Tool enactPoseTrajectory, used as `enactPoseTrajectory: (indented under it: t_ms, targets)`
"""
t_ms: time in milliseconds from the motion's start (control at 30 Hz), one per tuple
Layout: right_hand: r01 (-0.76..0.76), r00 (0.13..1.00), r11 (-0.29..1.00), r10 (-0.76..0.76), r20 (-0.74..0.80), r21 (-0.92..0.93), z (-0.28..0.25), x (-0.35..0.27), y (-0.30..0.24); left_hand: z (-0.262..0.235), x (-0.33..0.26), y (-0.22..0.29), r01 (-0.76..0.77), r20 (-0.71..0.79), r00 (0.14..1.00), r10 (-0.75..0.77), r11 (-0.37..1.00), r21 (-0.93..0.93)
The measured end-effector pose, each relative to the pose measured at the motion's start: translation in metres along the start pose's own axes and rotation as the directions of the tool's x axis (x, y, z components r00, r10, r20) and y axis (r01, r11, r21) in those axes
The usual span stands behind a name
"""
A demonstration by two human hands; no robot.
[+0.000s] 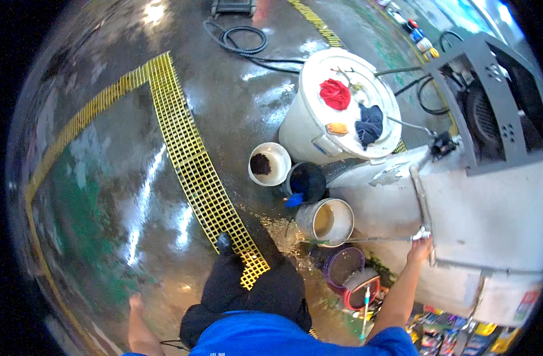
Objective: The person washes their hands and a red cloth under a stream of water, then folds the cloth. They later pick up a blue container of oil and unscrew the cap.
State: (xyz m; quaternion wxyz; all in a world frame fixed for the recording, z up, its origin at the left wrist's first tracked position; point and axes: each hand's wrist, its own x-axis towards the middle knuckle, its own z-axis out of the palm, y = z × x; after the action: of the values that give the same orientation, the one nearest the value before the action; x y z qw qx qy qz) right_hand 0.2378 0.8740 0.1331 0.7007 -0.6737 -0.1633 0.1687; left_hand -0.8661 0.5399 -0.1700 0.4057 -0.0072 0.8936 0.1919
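Observation:
At the right, my right hand [423, 248] reaches to a metal tap [422, 234] on the pipe along the white wall, with its fingers closed on it. A thin pale line, a spout or a water stream, runs leftward from the tap across the white bucket [346, 221], which holds cloudy liquid. My left hand [136, 302] hangs low at my left side, small and blurred, over the wet floor; its fingers cannot be made out. Beside the white bucket stand a dark bucket [310, 181] with a blue thing on its rim and another white bucket [278, 155] with something dark brown inside.
A large white lidded bin [301, 127] bears a red cloth [335, 95], a dark blue cloth [369, 123] and an orange sponge [337, 129]. Yellow floor grating [185, 139] crosses the wet floor. Purple [343, 264] and red [363, 291] buckets stand near my right arm. A black hose [245, 40] lies coiled beyond.

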Motion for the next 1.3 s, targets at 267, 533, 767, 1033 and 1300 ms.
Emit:
enactPoseTrajectory:
  t_ms: [267,533,767,1033,1300]
  targets:
    - [-0.041,0.950,0.173,-0.298,-0.092,-0.984,0.016,-0.010,0.005,-0.022,-0.058,0.142,-0.038,0.181,0.983,0.027,0.998,0.057]
    - [-0.341,0.818,0.727,-0.082,-0.569,-0.596,0.110,-0.057,-0.029,-0.012,-0.094,0.325,-0.378,0.271,0.884,0.382,0.923,-0.067]
    - [-0.449,0.747,0.374,-0.340,-0.571,-0.811,0.055,-0.009,-0.014,0.050,-0.089,0.375,-0.035,0.255,0.967,0.012,0.996,0.087]
    - [-0.337,0.737,0.218,-0.545,-0.400,-0.916,0.064,-0.019,-0.014,0.375,-0.144,0.649,-0.851,0.659,0.522,0.541,0.276,0.448]
    - [-0.254,0.726,0.316,-0.563,-0.396,-0.914,0.070,-0.040,0.008,0.676,-0.460,0.833,-0.870,0.626,-0.423,0.655,-0.487,-0.079]
